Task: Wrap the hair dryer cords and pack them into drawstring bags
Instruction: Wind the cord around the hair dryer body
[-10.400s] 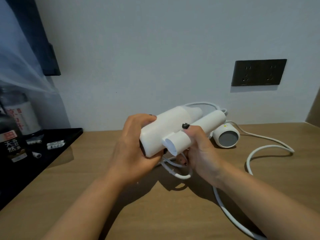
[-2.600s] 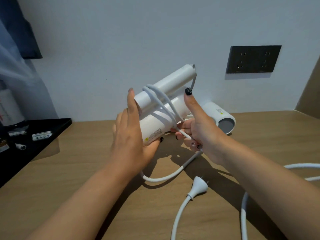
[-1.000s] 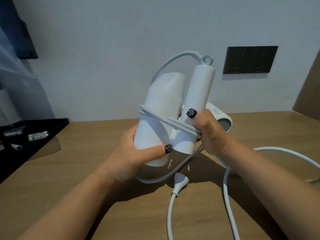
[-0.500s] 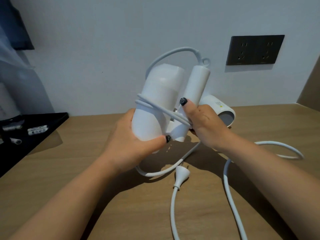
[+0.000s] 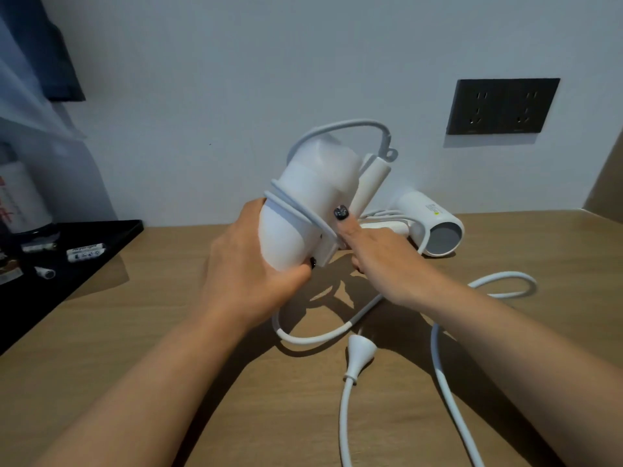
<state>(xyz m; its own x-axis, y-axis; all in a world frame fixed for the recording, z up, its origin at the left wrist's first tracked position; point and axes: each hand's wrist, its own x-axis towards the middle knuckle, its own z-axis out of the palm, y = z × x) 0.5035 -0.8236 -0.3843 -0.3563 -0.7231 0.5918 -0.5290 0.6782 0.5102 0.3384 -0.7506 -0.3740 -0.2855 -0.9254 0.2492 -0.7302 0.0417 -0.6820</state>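
I hold a white folded hair dryer point(image 5: 313, 193) above the wooden table point(image 5: 141, 332). My left hand point(image 5: 246, 264) grips the lower end of its barrel. My right hand point(image 5: 371, 251) holds the folded handle, its thumb pressing the white cord point(image 5: 293, 207) that is looped around the barrel. The loose cord point(image 5: 448, 382) trails over the table to its plug point(image 5: 360, 353). A second white hair dryer point(image 5: 428, 227) lies on the table behind my right hand. No drawstring bag is in view.
A black tray point(image 5: 101, 241) with small sachets and bottles stands at the left. A dark double wall socket point(image 5: 502, 106) is on the wall at the right. The wall runs close behind the table.
The dryer has tilted and swung a little, so the barrel now hides more of the handle. Both hands keep their hold, and the loose cord has shifted on the table.
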